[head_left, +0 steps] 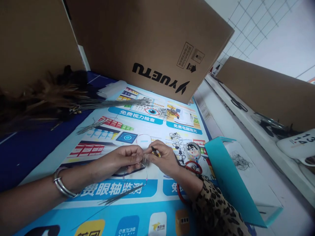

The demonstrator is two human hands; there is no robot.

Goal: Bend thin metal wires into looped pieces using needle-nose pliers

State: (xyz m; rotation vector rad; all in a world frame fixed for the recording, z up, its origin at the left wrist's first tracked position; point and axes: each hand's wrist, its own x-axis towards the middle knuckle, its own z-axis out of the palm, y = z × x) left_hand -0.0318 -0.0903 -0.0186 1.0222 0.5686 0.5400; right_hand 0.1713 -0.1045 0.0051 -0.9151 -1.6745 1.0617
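Observation:
My left hand (129, 158) is closed, its thumb and fingers pinching a thin wire loop with small pink beads (147, 179). My right hand (164, 159) meets it fingertip to fingertip, pinching at the same wire. A small dark-tipped item (155, 150) with some yellow sticks out between the right fingers; its kind does not show. Below the hands lies a bundle of thin grey wires (123, 195). Red handles (194, 166), like those of scissors, show by my right wrist, partly hidden under it. Just beyond the fingers sits a round white spool-like disc (144, 141).
Black wire pieces (178, 144) lie scattered beside a round clear dish (193, 150). A turquoise box (228, 177) stands right, more wire pieces on its white inside. Longer wires (110, 103) and brown feathers (41, 98) lie left. A large carton (152, 42) blocks the back.

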